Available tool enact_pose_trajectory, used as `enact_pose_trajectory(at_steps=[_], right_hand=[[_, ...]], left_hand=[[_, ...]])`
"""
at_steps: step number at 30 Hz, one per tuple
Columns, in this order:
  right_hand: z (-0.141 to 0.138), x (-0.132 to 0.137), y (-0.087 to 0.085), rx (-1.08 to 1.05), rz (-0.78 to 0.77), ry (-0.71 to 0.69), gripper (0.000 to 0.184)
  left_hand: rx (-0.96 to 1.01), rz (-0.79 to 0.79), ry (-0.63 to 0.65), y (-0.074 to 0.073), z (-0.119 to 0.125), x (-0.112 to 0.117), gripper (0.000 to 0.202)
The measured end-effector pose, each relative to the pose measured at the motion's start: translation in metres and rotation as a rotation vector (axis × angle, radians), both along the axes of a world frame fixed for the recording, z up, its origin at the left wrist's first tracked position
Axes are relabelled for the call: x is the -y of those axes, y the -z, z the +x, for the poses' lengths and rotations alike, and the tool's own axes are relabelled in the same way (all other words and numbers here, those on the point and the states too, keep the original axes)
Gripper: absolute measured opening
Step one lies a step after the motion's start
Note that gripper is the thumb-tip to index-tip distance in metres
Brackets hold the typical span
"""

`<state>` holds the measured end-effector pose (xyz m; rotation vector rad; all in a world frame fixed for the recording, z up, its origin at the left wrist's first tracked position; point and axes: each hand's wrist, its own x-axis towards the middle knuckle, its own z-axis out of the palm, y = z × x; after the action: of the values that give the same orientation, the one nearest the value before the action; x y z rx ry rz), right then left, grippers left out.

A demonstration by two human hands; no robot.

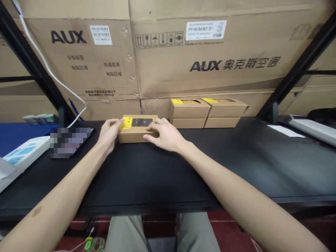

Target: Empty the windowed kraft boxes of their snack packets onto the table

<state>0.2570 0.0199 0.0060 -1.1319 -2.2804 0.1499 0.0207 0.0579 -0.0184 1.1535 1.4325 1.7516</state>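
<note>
So there's a windowed box (138, 134) on the table (157, 178), sitting between the left hand (108, 134) and the right hand (168, 135). Two side-by-side stacks of boxes (201, 112) are off to its right, bit further back. AUX cardboard (210, 47) stands behind all that, and a paper slip (285, 131) lies way right, past the stacks.

A head-worn camera looks forward and down across a black tabletop (168, 178) at close range. AUX-printed cardboard (162, 66) fills the upper frame; the wearer's trouser legs (126, 232) show at bottom center.
</note>
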Motion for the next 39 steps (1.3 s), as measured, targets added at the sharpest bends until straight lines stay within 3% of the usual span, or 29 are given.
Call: enact_pose_trajectory(at_steps=[6,11,16,21,24,32,39], right_hand=[[-0.001,-0.003,0.005,-0.046,0.038,-0.069,0.040],[-0.001,-0.005,0.009,-0.116,0.064,-0.100,0.032],[0.001,-0.019,0.015,-0.330,0.062,0.004,0.022],[0.006,-0.035,0.016,-0.595,-0.101,0.215,0.042],[0.010,-0.036,0.015,-0.614,-0.207,0.212,0.042],[0.013,-0.045,0.024,-0.696,-0.292,0.098,0.034],[0.006,-0.038,0.027,-0.575,-0.225,-0.022,0.037]], left_hand=[[0.086,0.007,0.002,-0.007,0.000,0.003,0.032],[0.138,0.035,0.039,-0.014,0.000,0.008,0.042],[0.147,0.072,0.125,-0.020,0.003,0.013,0.048],[0.122,0.060,0.302,-0.024,0.007,0.020,0.060],[0.055,0.060,0.345,-0.023,0.009,0.022,0.068],[0.008,0.090,0.328,-0.020,0.009,0.018,0.062],[0.059,0.108,0.165,-0.014,-0.001,0.006,0.038]])
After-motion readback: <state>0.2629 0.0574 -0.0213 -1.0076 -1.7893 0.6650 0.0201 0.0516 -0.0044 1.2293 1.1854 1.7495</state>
